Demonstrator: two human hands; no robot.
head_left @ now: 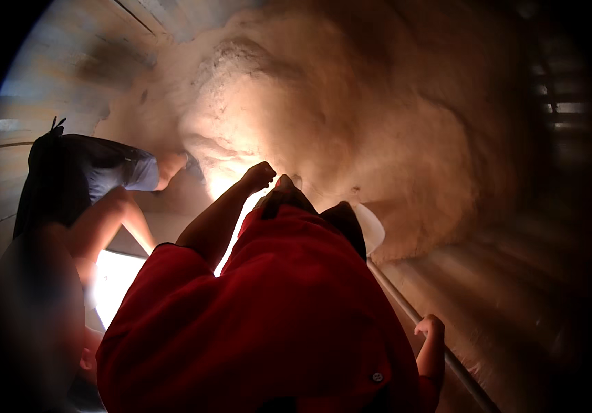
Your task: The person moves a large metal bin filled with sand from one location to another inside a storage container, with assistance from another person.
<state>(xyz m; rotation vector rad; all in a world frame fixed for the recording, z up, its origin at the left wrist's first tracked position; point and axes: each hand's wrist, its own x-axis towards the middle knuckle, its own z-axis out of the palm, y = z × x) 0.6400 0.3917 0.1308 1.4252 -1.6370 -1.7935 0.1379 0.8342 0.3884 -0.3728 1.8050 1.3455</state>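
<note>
While left grip (pixel 260 175) is fisted before pale mound (pixel 351 117) | right grip (pixel 430 329) curled on metal pole (pixel 399 303)

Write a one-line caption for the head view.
Person in red shirt bends toward a pale heap, one hand by a long pole.

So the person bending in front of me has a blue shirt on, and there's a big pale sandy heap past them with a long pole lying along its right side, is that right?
Not quite. In the head view the bent-over person's shirt is red, not blue. The rest holds: a big pale sandy heap lies beyond them, and a long pole runs along its right side, with a hand on or just beside it.
</note>
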